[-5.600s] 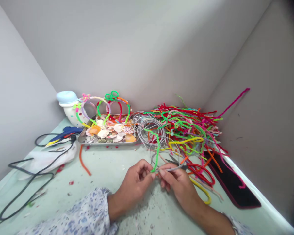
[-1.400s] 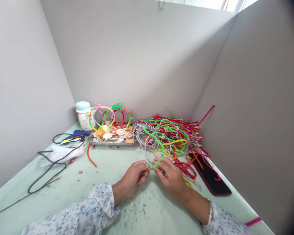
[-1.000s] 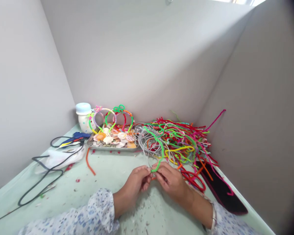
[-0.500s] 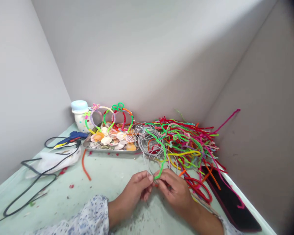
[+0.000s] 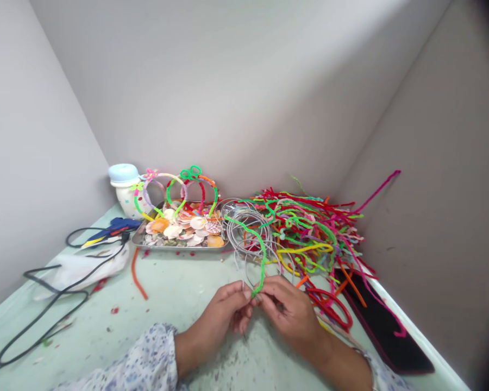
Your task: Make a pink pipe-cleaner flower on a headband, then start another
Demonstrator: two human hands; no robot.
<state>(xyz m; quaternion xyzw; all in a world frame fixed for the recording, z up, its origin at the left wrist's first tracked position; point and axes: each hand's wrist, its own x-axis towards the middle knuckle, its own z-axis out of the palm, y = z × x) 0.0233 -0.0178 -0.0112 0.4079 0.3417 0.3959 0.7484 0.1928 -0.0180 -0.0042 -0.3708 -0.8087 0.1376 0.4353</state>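
Observation:
My left hand [image 5: 224, 310] is closed in a pinch at the near middle of the table. A thin grey wire [image 5: 244, 287] runs into its fingertips, and a short dark tip shows below them. My right hand [image 5: 288, 307] pinches the lower end of a bright green pipe cleaner [image 5: 262, 252], with its fingertips almost against the left ones. From there the pipe cleaner curves up and to the left, in front of a loose coil of grey wire [image 5: 232, 239]. The fingers hide exactly how wire and pipe cleaner meet.
A metal tray [image 5: 179, 248] of seashells [image 5: 173, 232] holds upright decorated headbands [image 5: 168, 175]. Behind it stands a blue-lidded jar [image 5: 124, 187]. Leftward lie a blue glue gun [image 5: 122, 224], black cable [image 5: 36, 315] and plastic bag [image 5: 85, 266]. Rightward are heaped pipe cleaners [image 5: 309, 222] and a black tray [image 5: 395, 331].
The green pipe cleaner's free part has swung left and bends more. Both hands stay together in a pinch. The view has turned slightly, shifting the tray and jar left.

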